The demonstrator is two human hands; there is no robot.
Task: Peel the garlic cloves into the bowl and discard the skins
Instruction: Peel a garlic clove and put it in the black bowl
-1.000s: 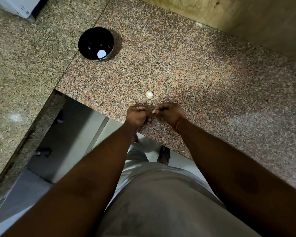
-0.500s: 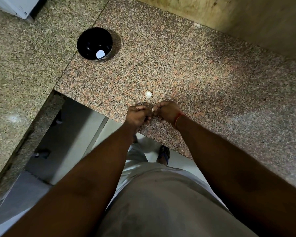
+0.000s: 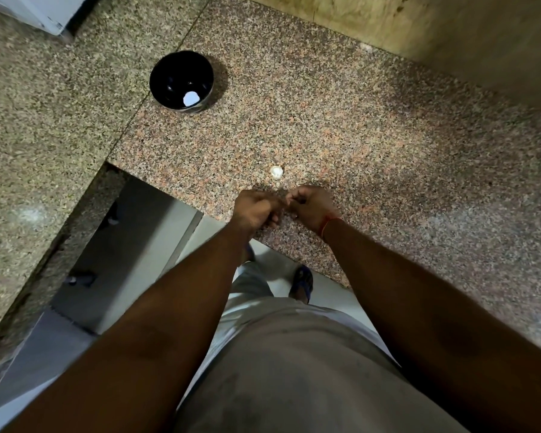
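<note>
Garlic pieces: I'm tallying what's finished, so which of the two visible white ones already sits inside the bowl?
The white piece at the bottom of the black bowl. The other white piece lies on the bare granite counter, just beyond the hands.

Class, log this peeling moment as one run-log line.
left hand and right hand: fingers curled together, held item hidden | small white garlic piece: on speckled granite counter | round black bowl: holds one white piece
</note>
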